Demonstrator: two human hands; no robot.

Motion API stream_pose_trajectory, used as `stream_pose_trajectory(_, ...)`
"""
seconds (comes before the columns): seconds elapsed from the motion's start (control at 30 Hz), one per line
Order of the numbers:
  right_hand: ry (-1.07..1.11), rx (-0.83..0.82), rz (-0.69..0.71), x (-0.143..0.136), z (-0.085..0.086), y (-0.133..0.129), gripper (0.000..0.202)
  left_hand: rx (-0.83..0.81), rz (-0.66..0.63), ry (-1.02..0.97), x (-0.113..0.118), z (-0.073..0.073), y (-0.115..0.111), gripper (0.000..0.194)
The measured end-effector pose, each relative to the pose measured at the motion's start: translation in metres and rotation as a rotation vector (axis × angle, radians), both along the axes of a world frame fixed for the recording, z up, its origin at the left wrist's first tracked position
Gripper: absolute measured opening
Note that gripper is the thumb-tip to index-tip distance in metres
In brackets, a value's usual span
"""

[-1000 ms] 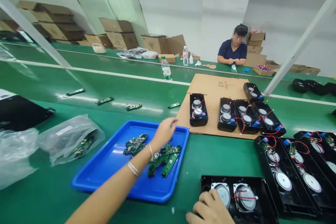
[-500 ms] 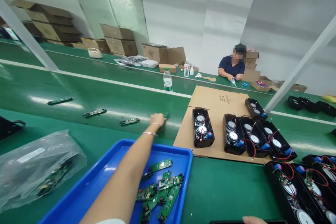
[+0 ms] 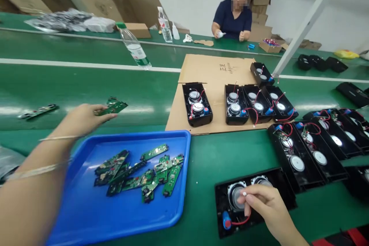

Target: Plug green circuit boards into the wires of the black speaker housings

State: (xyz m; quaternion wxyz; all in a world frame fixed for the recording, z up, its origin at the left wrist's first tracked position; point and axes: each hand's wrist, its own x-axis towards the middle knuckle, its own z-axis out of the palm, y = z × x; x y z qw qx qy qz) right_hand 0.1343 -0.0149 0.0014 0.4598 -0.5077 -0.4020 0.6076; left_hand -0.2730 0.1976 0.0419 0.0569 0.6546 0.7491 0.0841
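Observation:
My left hand (image 3: 83, 119) is closed on green circuit boards (image 3: 115, 107), seemingly two together, above the green belt just past the blue tray (image 3: 129, 234). Several more circuit boards (image 3: 138, 177) lie in a loose heap inside that tray. At lower right, a black speaker box (image 3: 276, 180) lies open side up with two round speakers and a blue cylinder (image 3: 226, 220) with a red wire. Over it, my right hand (image 3: 268, 203) pinches a small white connector (image 3: 245, 194) between thumb and fingers; the red wire runs up toward it.
Another circuit board (image 3: 39, 111) lies on the belt at left. Open speaker boxes (image 3: 197, 103) stand on a cardboard sheet (image 3: 213, 69), with more boxes (image 3: 300, 157) along the right. A water bottle (image 3: 135, 48) stands beyond the belt. A person (image 3: 233, 15) sits across the line.
The view has shifted and tilted down. My left hand, earlier reaching over the belt, now holds circuit boards farther left. My right hand and its speaker box have come fully into view.

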Motion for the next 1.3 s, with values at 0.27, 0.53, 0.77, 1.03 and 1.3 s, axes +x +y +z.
stream_pose_trajectory(0.27,-0.31,0.14,0.146,0.01,0.001,-0.006,0.011,0.038,0.004,-0.045,0.082,-0.02,-0.129,0.017)
stream_pose_trajectory(0.53,-0.59,0.71,0.122,-0.001,0.0,-0.008,0.017,-0.2,0.029,-1.24,0.203,-0.042,-0.222,0.036)
stream_pose_trajectory(0.77,-0.57,0.859,0.06,0.0,0.007,-0.012,0.014,0.019,-0.289,-0.9,0.232,-0.045,-0.237,0.037)
stream_pose_trajectory(1.03,-0.664,0.892,0.088,-0.002,0.005,-0.013,0.017,0.247,-0.4,-0.896,0.229,-0.036,-0.243,0.029)
stream_pose_trajectory(1.3,-0.599,0.918,0.13,-0.005,0.007,-0.014,0.017,0.096,-0.072,-1.725,0.244,-0.044,-0.239,0.037)
